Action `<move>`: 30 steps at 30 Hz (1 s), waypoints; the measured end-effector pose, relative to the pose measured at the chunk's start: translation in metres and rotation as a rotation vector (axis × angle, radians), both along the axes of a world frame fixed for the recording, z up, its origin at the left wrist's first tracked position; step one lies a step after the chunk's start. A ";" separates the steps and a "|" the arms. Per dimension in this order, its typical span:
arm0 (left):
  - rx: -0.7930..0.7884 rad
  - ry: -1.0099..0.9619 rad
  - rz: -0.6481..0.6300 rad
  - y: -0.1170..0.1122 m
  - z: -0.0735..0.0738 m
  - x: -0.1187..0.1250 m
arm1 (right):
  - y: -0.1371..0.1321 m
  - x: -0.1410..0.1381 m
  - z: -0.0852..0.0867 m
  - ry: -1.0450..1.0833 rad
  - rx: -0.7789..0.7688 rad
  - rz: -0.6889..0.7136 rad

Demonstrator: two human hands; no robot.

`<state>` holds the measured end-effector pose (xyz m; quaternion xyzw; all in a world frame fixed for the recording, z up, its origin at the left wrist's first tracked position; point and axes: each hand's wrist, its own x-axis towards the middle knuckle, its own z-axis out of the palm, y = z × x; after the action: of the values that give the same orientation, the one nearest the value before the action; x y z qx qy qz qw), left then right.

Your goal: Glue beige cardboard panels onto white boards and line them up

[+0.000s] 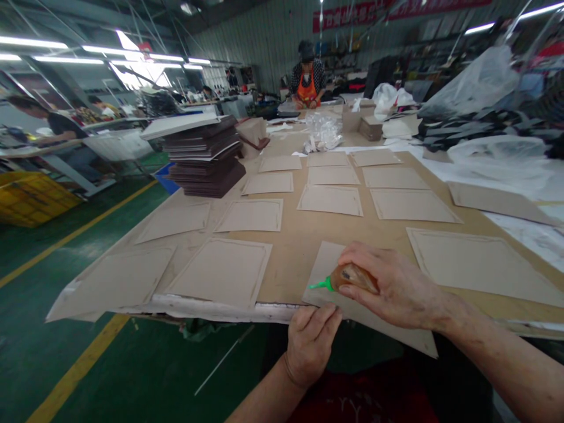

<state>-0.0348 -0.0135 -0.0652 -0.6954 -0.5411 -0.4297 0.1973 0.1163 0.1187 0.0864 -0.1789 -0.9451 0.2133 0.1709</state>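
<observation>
In my right hand (399, 291) is a squeeze bottle (355, 277) with amber-brown contents, lying on its side with its green nozzle pointing left. The nozzle tip is just over a beige cardboard sheet (325, 258) at the table's front edge; whether it touches cannot be seen. Part of that sheet juts out past the edge towards me. My left hand (311, 343) is closed at the sheet's near left edge, its fingers gripping the border. To the left lies another cardboard sheet (222, 270) with darker lines along its borders, and a similar sheet (480, 264) lies to the right.
Several more cardboard sheets (330, 200) lie in rows across the table (291, 258). A stack of dark brown panels (205, 158) stands at the left edge. Crumpled clear plastic (324, 130) sits farther back, and a person in an orange apron (307, 88) stands at the far end.
</observation>
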 end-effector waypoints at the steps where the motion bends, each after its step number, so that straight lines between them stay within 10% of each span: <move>1: -0.005 0.003 -0.004 0.000 0.000 0.000 | 0.000 0.000 0.001 -0.013 -0.014 0.012; 30: -0.045 0.039 0.014 0.003 0.003 -0.002 | 0.045 -0.012 0.002 -0.077 0.130 -0.216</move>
<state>-0.0365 -0.0104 -0.0621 -0.7042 -0.5516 -0.4021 0.1951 0.1040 0.1634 0.0885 -0.2764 -0.9380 0.1249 0.1679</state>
